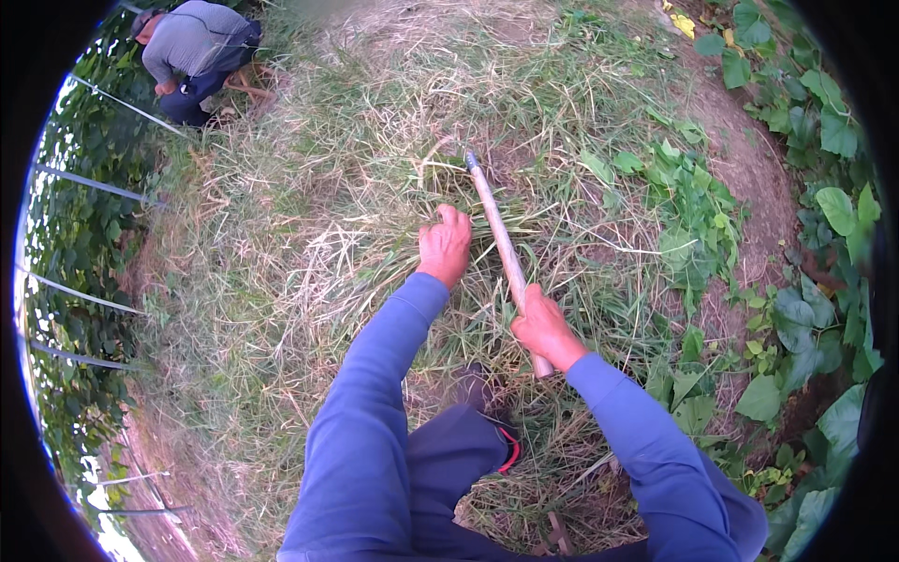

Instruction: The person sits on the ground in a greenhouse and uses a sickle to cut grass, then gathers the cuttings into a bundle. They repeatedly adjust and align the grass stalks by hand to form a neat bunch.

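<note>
Along the far left edge stands a wall of dark green leafy vines [80, 234], crossed by thin pale poles [89, 184] that slant across it. At the upper left another person [192, 51] crouches low on the ground, in a grey top and dark trousers, well apart from the wearer.

The middle of the view is a broad mound of grass [300, 234], a tangle of long green blades mixed with dry, straw-coloured stalks, matted and flattened in places.

The left hand [444, 245] reaches forward out of a blue sleeve [375, 403] of soft fabric. Its fingers are curled down into the grass, closed around a tuft of stalks.

Just to its right, the right hand [545, 330] is wrapped tightly around a long wooden handle [499, 239], smooth, pale and round like a broom stick. The handle runs diagonally from this hand up and away to the left, its far end buried in the grass, where a small dull metal part shows; the blade cannot be made out. The butt of the handle pokes out below the fist.

Below the hands, dark blue trousers and a dark shoe [487, 398] with a red trim rest on the cut grass.

To the right lies a strip of bare brown soil [749, 169], then broad, flat, heart-shaped green leaves [824, 215] along the right edge.
</note>
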Motion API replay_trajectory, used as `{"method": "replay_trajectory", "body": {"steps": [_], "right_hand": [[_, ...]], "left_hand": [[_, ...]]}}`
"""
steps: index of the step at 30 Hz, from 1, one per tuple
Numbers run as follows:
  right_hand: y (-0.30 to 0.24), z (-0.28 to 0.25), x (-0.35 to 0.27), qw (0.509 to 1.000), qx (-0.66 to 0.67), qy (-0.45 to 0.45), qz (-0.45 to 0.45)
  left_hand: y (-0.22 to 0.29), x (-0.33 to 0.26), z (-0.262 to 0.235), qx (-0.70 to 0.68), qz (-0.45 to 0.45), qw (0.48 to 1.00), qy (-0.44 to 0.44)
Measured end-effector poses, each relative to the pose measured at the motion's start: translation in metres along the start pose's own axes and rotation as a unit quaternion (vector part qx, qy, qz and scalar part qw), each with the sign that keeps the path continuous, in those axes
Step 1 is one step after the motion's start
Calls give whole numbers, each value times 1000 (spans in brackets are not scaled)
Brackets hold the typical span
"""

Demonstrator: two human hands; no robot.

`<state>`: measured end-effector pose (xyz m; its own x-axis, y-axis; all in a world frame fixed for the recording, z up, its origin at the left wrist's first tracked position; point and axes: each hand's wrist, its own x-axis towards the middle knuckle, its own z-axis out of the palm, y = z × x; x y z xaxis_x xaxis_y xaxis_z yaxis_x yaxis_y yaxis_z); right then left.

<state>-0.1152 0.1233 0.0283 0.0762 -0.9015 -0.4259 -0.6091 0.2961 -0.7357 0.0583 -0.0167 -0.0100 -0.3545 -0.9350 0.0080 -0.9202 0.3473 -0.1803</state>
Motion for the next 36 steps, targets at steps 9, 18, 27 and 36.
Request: {"method": "replay_trajectory", "body": {"steps": [9,18,27,36], "right_hand": [[7,19,-23,996,-74,24,-33],[24,19,-25,997,-26,44,-53],[7,-24,-10,1000,-5,9,28],[43,-11,49,997,7,25,67]], "left_hand": [[-11,39,-22,-19,14,999,-23],[-28,66,-6,-70,-138,985,-78],[-47,63,16,-66,-134,986,-72],[-46,65,8,-33,-118,992,-38]]}}
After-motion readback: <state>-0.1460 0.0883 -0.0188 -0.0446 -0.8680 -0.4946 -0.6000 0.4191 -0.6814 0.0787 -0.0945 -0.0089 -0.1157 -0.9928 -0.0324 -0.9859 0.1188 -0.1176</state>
